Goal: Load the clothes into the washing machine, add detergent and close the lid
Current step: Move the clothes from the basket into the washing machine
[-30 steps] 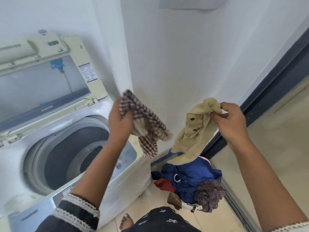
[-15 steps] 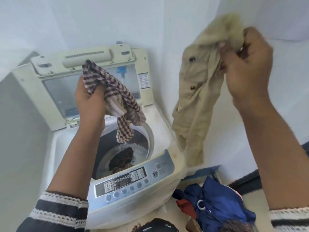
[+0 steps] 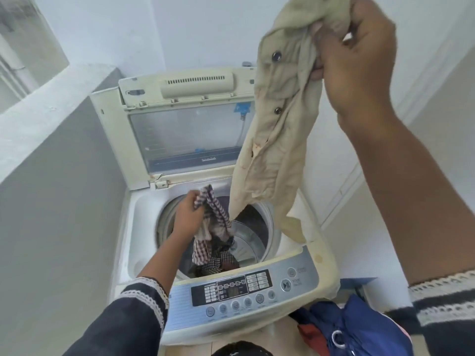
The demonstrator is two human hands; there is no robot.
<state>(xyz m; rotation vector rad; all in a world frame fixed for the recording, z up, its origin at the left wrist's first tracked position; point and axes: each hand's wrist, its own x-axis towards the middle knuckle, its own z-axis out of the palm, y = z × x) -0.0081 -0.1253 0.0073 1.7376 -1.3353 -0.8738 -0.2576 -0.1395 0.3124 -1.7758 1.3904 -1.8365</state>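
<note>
A white top-loading washing machine stands in front of me with its lid raised against the wall. My left hand reaches into the drum opening and grips a checked cloth that hangs down into the drum. Darker clothes lie at the drum's bottom. High at the upper right, my right hand holds a beige buttoned garment. Its lower end dangles over the drum's right rim.
A pile of clothes, with a blue garment on top and a red piece, lies on the floor right of the machine. A grey ledge wall stands close on the left. White walls close in behind and to the right.
My left hand has dropped from above the machine into the drum opening with the checked cloth. My right hand has carried the beige garment over the machine's right side.
</note>
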